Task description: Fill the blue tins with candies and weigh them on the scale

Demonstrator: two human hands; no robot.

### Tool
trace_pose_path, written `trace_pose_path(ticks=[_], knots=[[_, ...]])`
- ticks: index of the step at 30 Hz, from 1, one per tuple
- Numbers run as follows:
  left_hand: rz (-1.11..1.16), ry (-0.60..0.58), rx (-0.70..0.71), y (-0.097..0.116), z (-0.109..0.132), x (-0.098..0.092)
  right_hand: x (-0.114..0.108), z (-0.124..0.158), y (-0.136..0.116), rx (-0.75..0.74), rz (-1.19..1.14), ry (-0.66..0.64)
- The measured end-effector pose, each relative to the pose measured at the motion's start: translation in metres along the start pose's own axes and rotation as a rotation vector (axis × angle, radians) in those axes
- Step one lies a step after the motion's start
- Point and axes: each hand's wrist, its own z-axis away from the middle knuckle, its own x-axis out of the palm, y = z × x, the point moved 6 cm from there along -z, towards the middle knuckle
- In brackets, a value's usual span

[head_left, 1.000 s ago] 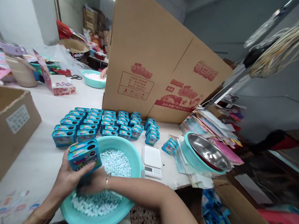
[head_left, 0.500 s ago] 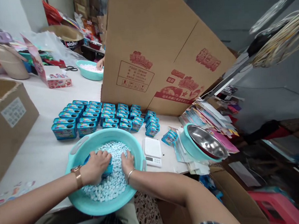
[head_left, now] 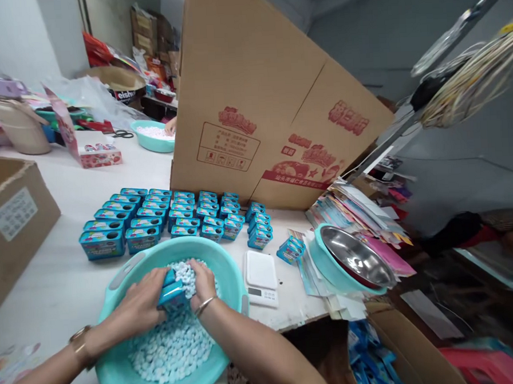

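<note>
Turning blue boxes in clasping left hand since earlier, pushing pellets with right hand of unclear grasp, over spill-catching basin.

Held boxes partly hidden, labelled carton cropped

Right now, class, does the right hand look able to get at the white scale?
Probably yes: the white scale lies uncovered just beside the turquoise basin. Only the basin's rim seems in the way, though the right hand is cupped at pale pellets.
</note>
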Motion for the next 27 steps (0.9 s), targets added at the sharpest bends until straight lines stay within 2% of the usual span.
trace_pose_path(ticks=[4, 7, 12, 17, 21, 24, 27], knots=[[0.198, 0.362, 0.043, 0.004, 0.012, -0.017, 0.001, 0.006, -0.033, 0.044, -0.273, -0.047], [0.226, 0.451, 0.036, 0.021, 0.012, -0.026, 0.003, 0.015, -0.055, -0.005, -0.359, -0.071], [0.268, 0.437, -0.035, 0.036, 0.01, -0.037, -0.003, 0.025, -0.062, -0.063, -0.292, -0.032], [0.084, 0.393, 0.106, 0.039, 0.021, -0.029, -0.001, 0.028, -0.049, 0.084, -0.317, -0.011], [0.118, 0.409, 0.145, 0.033, 0.024, -0.027, 0.001, 0.035, -0.043, 0.056, -0.274, -0.009], [0.204, 0.374, 0.169, 0.025, 0.023, -0.039, -0.001, 0.036, -0.049, -0.03, -0.115, -0.154], [0.298, 0.306, 0.16, 0.015, 0.026, -0.052, 0.004, 0.025, -0.063, -0.261, 0.485, -0.42]])
